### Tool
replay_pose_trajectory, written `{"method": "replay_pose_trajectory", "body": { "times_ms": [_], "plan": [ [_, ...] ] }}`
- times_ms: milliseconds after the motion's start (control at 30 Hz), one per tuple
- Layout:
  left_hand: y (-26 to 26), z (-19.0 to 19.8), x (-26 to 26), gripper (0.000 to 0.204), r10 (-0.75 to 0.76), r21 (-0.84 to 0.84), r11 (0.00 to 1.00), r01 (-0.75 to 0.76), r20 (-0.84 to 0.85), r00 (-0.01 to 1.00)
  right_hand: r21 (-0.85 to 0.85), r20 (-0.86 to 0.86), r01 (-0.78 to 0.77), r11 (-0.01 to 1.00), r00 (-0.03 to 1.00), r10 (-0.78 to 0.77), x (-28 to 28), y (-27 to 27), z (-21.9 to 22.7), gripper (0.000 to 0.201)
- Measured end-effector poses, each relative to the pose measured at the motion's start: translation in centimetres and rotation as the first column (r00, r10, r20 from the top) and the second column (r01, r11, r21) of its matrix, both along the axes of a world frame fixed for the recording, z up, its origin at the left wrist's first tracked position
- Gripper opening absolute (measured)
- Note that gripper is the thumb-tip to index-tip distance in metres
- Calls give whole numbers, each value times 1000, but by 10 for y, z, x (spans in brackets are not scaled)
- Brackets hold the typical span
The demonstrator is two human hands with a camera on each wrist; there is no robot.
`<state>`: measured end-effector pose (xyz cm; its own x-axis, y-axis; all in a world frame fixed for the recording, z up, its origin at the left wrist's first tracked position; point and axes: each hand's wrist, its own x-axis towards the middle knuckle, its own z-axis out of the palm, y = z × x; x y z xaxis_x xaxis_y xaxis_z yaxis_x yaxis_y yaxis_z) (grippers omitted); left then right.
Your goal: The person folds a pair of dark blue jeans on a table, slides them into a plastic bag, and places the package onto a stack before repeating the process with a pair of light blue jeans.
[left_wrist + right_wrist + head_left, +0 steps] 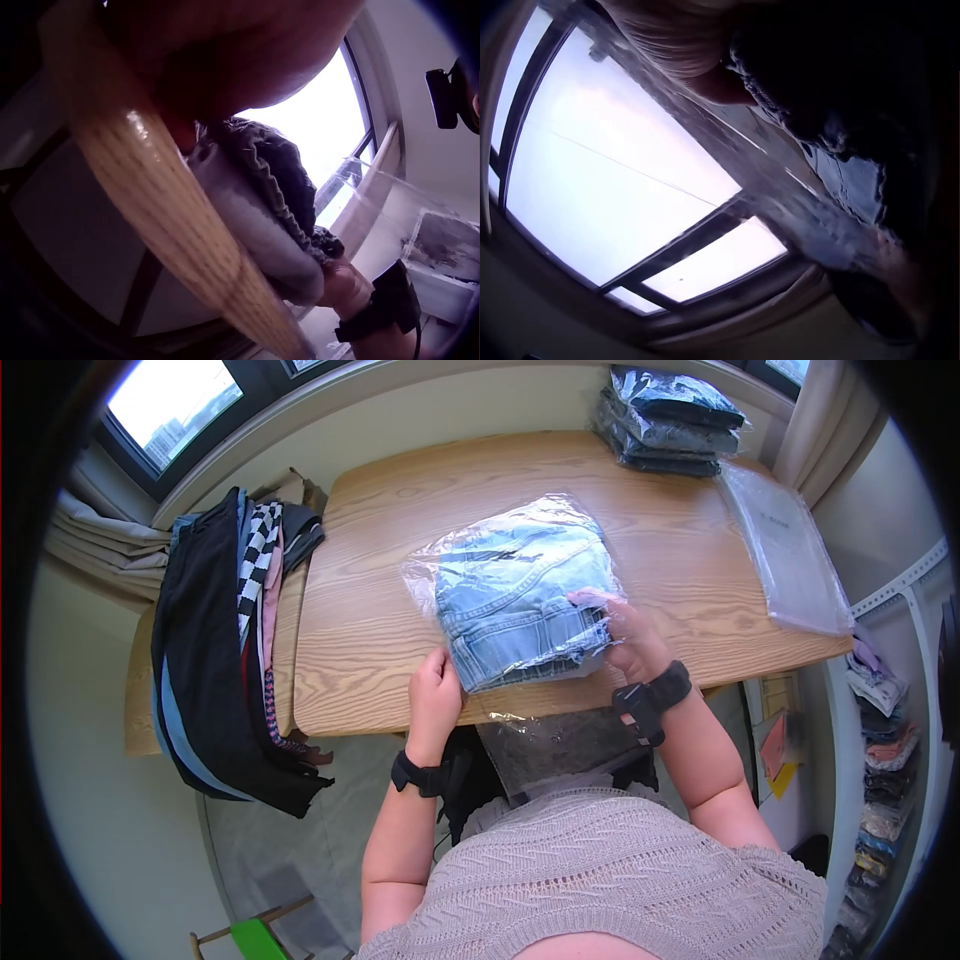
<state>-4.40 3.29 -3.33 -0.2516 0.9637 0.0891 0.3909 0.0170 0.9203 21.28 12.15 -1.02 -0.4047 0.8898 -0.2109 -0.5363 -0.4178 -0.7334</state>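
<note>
Folded light-blue jeans (510, 590) lie inside a clear plastic bag (560, 510) near the table's front edge, the bag's open end toward the person. The left hand (435, 690), fingers curled, grips the near left corner of the bundle. At the near right corner the right hand (628, 635) holds the jeans and bag edge, thumb and fingers bent around them. In the left wrist view the jeans' frayed edge (281, 187) shows beyond the table edge, with the right hand (345, 289) at its far end. The right wrist view is dark around the denim (847, 180).
The wooden table (380, 490) bears a stack of bagged garments (670, 425) at the back right and flat clear bags (790, 550) along the right. Loose trousers (200, 650) hang over something at the left. A shelf of folded clothes (880, 790) stands at the far right.
</note>
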Motion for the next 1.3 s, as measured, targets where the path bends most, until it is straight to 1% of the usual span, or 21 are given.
{"method": "replay_pose_trajectory", "body": {
  "times_ms": [67,167,200,267,300,333,367,400,467,533,600,633,667,733,800,867,1067,1133,1200,1267,1300],
  "plan": [
    [-2,0,1,32,71,53,994,-93,324,943,-103,-41,-50,993,998,46,-4,-17,32,30],
    [-7,11,3,35,55,74,993,-93,403,914,-247,-185,-164,955,975,120,1,-16,25,29],
    [-9,14,3,35,52,75,993,-90,402,914,-284,-282,-232,930,948,150,2,-11,12,32],
    [-12,19,2,33,21,-45,999,-14,180,983,-303,-293,-216,928,948,125,2,-19,-1,26],
    [-16,24,4,33,19,-45,999,-11,180,984,-47,-212,28,999,977,-37,0,-41,-4,27],
    [-20,30,7,32,3,-97,995,11,138,990,228,-176,256,939,960,-219,-5,-53,-2,27],
    [-23,32,8,31,-16,-151,988,30,96,995,-123,168,312,942,942,-290,-23,-62,69,33],
    [-25,28,7,31,-21,-152,988,36,96,995,-124,168,317,940,941,-295,-19,-50,57,33],
    [-28,18,4,29,-155,-74,985,155,11,988,-423,-257,-16,906,961,-104,-9,-29,21,37],
    [-29,20,5,25,-168,-76,983,167,-2,986,-388,-304,-28,921,948,-99,-10,-35,24,33],
    [-30,22,5,20,-224,-125,963,238,117,968,-201,-427,14,979,899,-101,-11,-38,20,29],
    [-32,26,6,20,-224,-125,963,238,115,968,-321,-270,139,937,935,-231,-17,-27,7,28],
    [-34,31,7,20,-263,-170,942,288,154,952,-321,-271,139,937,934,-231,-19,-25,-4,28],
    [-31,40,5,21,-303,-211,916,341,191,934,-282,-236,367,886,869,-435,-24,-26,-5,28],
    [-10,53,-14,27,-113,-173,975,142,166,980,-307,-252,329,893,876,-410,-18,-29,1,27],
    [27,65,-33,33,-108,-70,991,113,73,991,-225,-310,238,945,901,-302,-14,-31,6,27],
    [135,73,-17,40,-126,-94,987,134,89,988,-251,-200,245,936,933,-298,-10,-24,-10,37],
    [165,71,-12,38,-60,-209,972,106,213,975,-254,-178,254,933,936,-303,-8,-24,-10,39],
    [181,68,-10,33,-116,-196,969,149,172,978,-157,-103,277,948,950,-294,-2,-19,-32,38],
    [190,62,-7,30,-170,-200,961,193,128,977,-170,-32,273,947,959,-282,3,-28,-23,33],
    [193,57,-6,26,-155,-168,968,186,182,971,-139,82,273,952,961,-264,10,-14,-57,37]
  ]
}}
